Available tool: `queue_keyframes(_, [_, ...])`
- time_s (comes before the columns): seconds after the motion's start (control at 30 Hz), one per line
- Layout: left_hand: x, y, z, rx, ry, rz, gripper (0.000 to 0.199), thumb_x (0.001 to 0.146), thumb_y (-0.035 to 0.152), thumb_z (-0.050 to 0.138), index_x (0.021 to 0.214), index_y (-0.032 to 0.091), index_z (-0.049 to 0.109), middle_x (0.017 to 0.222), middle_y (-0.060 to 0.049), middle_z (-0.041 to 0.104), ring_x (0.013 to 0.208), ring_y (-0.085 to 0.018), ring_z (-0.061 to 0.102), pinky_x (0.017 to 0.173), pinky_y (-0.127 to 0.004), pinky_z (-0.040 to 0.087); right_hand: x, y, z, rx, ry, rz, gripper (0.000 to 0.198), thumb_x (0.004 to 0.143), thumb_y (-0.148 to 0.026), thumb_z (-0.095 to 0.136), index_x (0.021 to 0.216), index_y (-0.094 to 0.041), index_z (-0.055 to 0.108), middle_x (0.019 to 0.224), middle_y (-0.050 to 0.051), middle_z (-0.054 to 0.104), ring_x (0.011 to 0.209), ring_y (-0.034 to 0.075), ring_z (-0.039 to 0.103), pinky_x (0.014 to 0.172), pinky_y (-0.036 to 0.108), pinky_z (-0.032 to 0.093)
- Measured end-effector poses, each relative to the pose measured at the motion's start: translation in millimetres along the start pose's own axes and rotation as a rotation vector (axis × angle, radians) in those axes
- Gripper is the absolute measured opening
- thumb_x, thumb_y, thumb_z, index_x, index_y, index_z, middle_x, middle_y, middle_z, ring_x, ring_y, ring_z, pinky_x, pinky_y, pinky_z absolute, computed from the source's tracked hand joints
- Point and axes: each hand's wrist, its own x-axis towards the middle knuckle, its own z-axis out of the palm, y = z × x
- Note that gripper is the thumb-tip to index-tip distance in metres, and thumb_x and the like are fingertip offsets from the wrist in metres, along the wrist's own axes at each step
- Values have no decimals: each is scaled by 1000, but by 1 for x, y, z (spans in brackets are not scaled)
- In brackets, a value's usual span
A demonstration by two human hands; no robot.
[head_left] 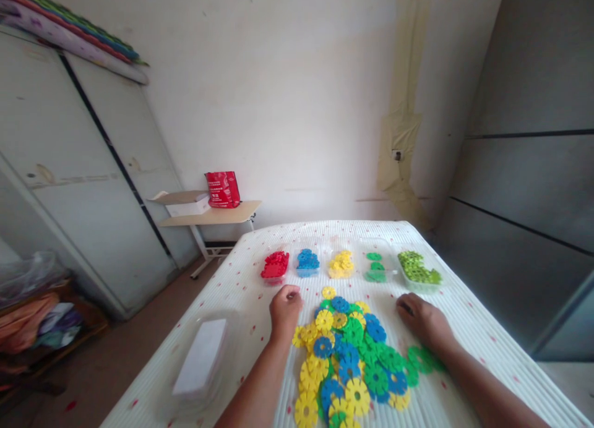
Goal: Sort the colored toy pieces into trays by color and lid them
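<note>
A heap of flat, notched plastic discs (348, 354) in yellow, blue and green lies on the table between my hands. My left hand (284, 310) rests left of the heap's far end, fingers curled in, with nothing visible in them. On the other side, my right hand (426, 321) lies loosely closed, and no object shows in it. Several green discs (420, 359) lie close to my right wrist. Beyond the hands stand clear tubs in a row: red pieces (275, 266), blue pieces (307, 262), yellow pieces (341, 263), a few green discs (375, 266) and light green pieces (418, 268).
A clear container with a white panel (200, 357) sits at the table's left. The ribbed white tablecloth (253, 279) has red spots. Behind, a small side table (218, 215) bears a red bag (223, 189) and a white box (188, 204). Grey cabinets (524, 230) stand at right.
</note>
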Motion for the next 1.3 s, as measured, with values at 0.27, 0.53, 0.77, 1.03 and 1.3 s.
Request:
queue_keyframes(0.27, [-26, -9, -32, 39, -140, 20, 17, 59, 27, 53, 69, 16, 61, 53, 3, 58, 52, -14, 56, 51, -23, 44, -1, -3, -3, -22, 5, 3, 24, 82, -30, 37, 77, -22, 59, 82, 2, 63, 72, 15, 58, 59, 23, 36])
queue_keyframes(0.53, [-27, -10, -29, 83, -116, 85, 18, 60, 26, 52, 72, 17, 62, 53, 2, 59, 54, -14, 57, 52, -22, 44, -1, -5, -5, -36, -20, 2, 24, 83, -29, 36, 79, -21, 58, 83, 3, 62, 73, 15, 58, 61, 23, 36])
queue_keyframes(0.77, [-27, -10, -29, 138, -103, 118, 19, 61, 27, 50, 72, 17, 62, 54, 2, 60, 56, -15, 58, 54, -23, 44, -1, -4, -4, -46, -7, -3, 24, 83, -29, 36, 78, -21, 58, 82, 3, 62, 71, 15, 58, 59, 22, 34])
queue_keyframes(1.03, [-28, -9, -28, 162, -94, 141, 17, 63, 27, 49, 70, 18, 61, 55, 2, 60, 57, -15, 58, 55, -23, 44, -1, -3, -2, -57, 11, -2, 23, 83, -28, 37, 77, -21, 59, 81, 2, 62, 69, 14, 58, 56, 21, 32])
queue_keyframes(1.3, [-27, -9, -27, 237, -79, 178, 18, 64, 25, 46, 72, 19, 61, 58, 1, 61, 59, -16, 60, 60, -25, 45, -1, -13, -12, -115, -14, -25, 22, 82, -22, 37, 76, -19, 58, 79, 3, 62, 70, 13, 57, 58, 21, 33])
